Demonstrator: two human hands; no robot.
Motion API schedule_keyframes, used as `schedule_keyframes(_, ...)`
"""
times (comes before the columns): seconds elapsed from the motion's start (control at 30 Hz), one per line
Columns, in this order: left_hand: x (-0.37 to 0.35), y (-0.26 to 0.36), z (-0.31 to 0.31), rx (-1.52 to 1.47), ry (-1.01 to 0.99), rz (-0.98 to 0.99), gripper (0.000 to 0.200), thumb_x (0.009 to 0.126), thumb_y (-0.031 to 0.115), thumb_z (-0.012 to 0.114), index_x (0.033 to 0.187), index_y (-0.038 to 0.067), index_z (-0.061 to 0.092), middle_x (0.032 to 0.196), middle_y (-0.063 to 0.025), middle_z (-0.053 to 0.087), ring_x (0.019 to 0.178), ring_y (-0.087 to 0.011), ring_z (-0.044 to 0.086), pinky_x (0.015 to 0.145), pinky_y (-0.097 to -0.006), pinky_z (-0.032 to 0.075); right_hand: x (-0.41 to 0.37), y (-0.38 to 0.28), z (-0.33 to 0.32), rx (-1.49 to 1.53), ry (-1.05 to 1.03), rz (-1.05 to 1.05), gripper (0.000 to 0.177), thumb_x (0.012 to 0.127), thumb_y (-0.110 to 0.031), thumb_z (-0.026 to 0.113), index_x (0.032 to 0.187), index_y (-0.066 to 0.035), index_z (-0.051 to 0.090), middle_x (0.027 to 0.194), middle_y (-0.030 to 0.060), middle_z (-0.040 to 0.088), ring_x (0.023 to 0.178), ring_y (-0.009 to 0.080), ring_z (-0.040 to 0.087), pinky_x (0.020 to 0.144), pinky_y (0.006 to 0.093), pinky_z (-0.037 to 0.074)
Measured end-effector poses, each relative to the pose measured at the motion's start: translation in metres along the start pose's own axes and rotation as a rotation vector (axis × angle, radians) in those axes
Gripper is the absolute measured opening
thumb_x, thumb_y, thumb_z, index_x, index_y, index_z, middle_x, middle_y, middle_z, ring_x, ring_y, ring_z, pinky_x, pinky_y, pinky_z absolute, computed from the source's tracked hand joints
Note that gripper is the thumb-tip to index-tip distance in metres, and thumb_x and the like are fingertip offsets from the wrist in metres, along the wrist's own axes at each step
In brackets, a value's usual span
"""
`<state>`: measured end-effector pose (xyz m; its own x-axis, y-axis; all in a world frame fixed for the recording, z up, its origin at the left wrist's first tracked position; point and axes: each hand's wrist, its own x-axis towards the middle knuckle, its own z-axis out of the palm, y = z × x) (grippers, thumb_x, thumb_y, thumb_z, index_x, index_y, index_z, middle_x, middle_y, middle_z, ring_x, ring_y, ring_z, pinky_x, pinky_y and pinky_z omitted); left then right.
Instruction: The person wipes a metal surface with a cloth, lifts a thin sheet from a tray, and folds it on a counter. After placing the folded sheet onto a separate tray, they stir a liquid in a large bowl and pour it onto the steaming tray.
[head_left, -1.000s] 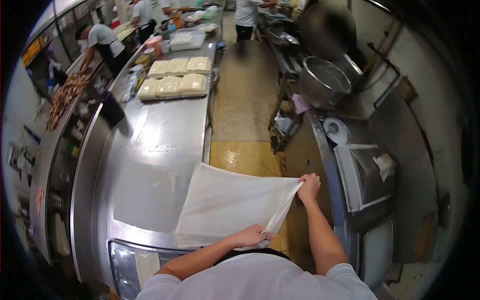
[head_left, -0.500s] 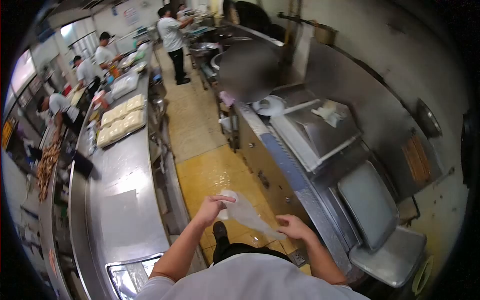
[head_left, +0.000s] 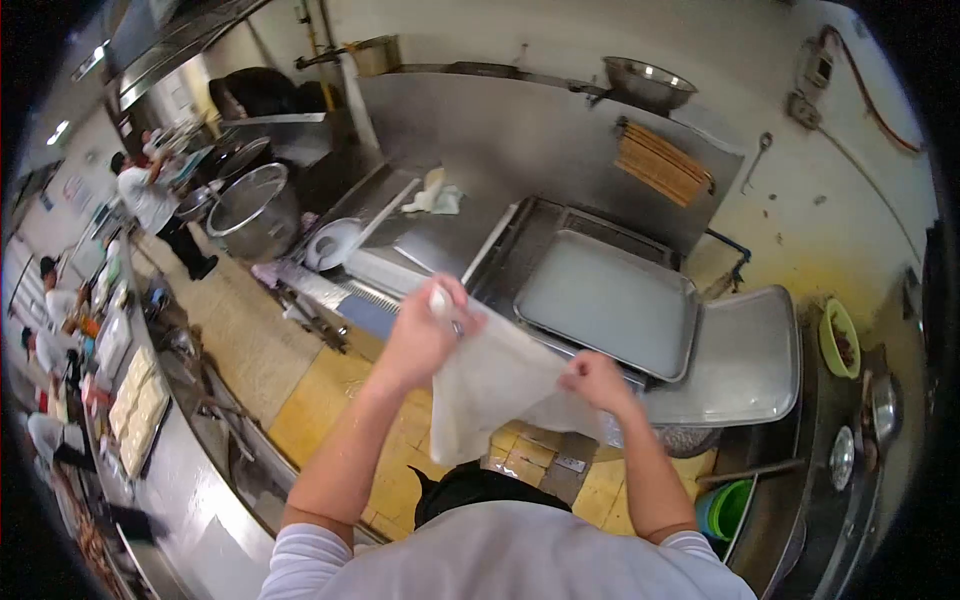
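Observation:
A thin white cloth (head_left: 490,385) hangs stretched between my two hands above the floor. My left hand (head_left: 425,335) is closed around a bunched end of it, raised higher than the other hand. My right hand (head_left: 594,381) pinches the opposite edge of the cloth between thumb and fingers. Just beyond my right hand is a rectangular metal tray (head_left: 610,300) with a pale, whitish surface. Beside it, to the right, another shallow metal tray (head_left: 740,360) overlaps the counter edge.
A metal bowl (head_left: 648,84) sits on the wall ledge above a hanging bamboo mat (head_left: 665,162). Crumpled cloths (head_left: 434,193) lie on the steel counter. At left, a steel table (head_left: 215,540) holds blocks of pale food (head_left: 140,410). A person (head_left: 155,205) stands in the aisle farther back.
My view has swung right toward the counter with the trays. Both hands have risen, and the cloth, narrow and twisted before, is now spread wider between them.

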<state>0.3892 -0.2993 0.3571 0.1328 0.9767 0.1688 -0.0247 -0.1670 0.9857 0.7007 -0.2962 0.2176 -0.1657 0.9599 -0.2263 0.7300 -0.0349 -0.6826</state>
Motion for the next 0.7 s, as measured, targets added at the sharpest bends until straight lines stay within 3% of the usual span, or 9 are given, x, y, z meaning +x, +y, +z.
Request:
schedule_keyframes(0.07,0.041,0.02,0.008,0.292,0.133,0.142,0.03,0.08,-0.007,0.077,0.104,0.003,0.061,0.093,-0.0022,0.063,0.09,-0.0125,0.062,0.086,-0.0271,0.05,-0.005,0.024,-0.05,0.06,0.216,0.053,0.023,0.085,-0.02,0.08,0.092,-0.002,0.069,0.079,0.0102,0.067,0.074,0.0191,0.06,0.07,0.0374,0.05)
schedule_keyframes(0.1,0.064,0.022,0.01,0.253,0.125,0.211,0.035,0.082,-0.007,0.076,0.112,0.001,0.061,0.095,-0.0032,0.065,0.09,-0.0133,0.063,0.086,-0.0275,0.051,-0.016,0.016,-0.083,0.029,0.341,0.042,0.027,0.084,-0.024,0.08,0.093,-0.001,0.069,0.076,0.0118,0.064,0.071,0.0215,0.057,0.07,0.0389,0.05)
schedule_keyframes(0.23,0.144,0.032,0.021,0.021,0.136,0.379,0.053,0.085,-0.001,0.076,0.134,-0.001,0.055,0.098,-0.0021,0.068,0.089,-0.0103,0.063,0.08,-0.0256,0.052,-0.034,-0.002,-0.183,0.059,0.664,-0.073,0.015,0.086,-0.008,0.075,0.094,0.001,0.066,0.077,0.0071,0.065,0.072,0.0154,0.058,0.069,0.0326,0.048)
schedule_keyframes(0.37,0.198,0.045,0.026,-0.209,0.081,0.3,0.057,0.088,-0.008,0.069,0.141,-0.003,0.049,0.107,-0.0076,0.071,0.096,-0.0147,0.067,0.089,-0.0275,0.052,-0.036,-0.026,-0.227,0.153,0.816,-0.055,0.012,0.087,-0.005,0.072,0.094,0.003,0.066,0.078,0.0062,0.065,0.073,0.0155,0.058,0.071,0.0317,0.049)
schedule_keyframes(0.47,0.237,0.003,0.028,-0.261,-0.05,0.233,0.058,0.087,-0.007,0.07,0.141,-0.003,0.05,0.111,-0.008,0.071,0.102,-0.0171,0.066,0.095,-0.0296,0.05,-0.018,-0.01,-0.227,0.045,0.854,0.03,0.015,0.089,-0.003,0.067,0.102,0.004,0.069,0.084,0.0116,0.07,0.077,0.0208,0.064,0.075,0.0347,0.051)
schedule_keyframes(0.53,0.258,-0.047,0.034,-0.22,-0.111,0.149,0.046,0.087,-0.011,0.067,0.132,-0.005,0.058,0.113,-0.0087,0.07,0.105,-0.0163,0.065,0.097,-0.0308,0.05,0.007,0.037,-0.208,-0.065,0.85,0.123,0.021,0.09,-0.003,0.063,0.109,0.003,0.07,0.091,0.017,0.073,0.083,0.0254,0.069,0.079,0.0367,0.053)
schedule_keyframes(0.6,0.267,-0.1,0.041,-0.083,-0.234,-0.001,0.029,0.087,-0.003,0.072,0.115,-0.002,0.068,0.103,-0.0067,0.073,0.092,-0.0131,0.066,0.086,-0.0294,0.052,0.03,0.084,-0.185,-0.115,0.68,0.204,0.03,0.09,-0.006,0.059,0.117,0.001,0.071,0.105,0.0249,0.073,0.095,0.032,0.072,0.084,0.039,0.054)
schedule_keyframes(0.67,0.257,-0.132,0.057,0.195,-0.243,-0.005,0.022,0.083,0.006,0.079,0.102,-0.001,0.072,0.086,-0.005,0.073,0.076,-0.0124,0.065,0.072,-0.0284,0.052,0.05,0.11,-0.148,-0.199,0.607,0.388,0.034,0.088,-0.008,0.059,0.119,-0.001,0.071,0.111,0.0264,0.071,0.101,0.0355,0.071,0.086,0.0412,0.055)
schedule_keyframes(0.7,0.262,-0.182,0.064,0.247,-0.272,0.034,0.022,0.081,0.013,0.081,0.097,0.0,0.073,0.081,-0.0078,0.072,0.073,-0.0131,0.064,0.068,-0.0295,0.051,0.059,0.112,-0.129,-0.193,0.594,0.413,0.035,0.088,-0.007,0.06,0.121,0.0,0.069,0.117,0.0255,0.07,0.108,0.037,0.068,0.093,0.0413,0.053)
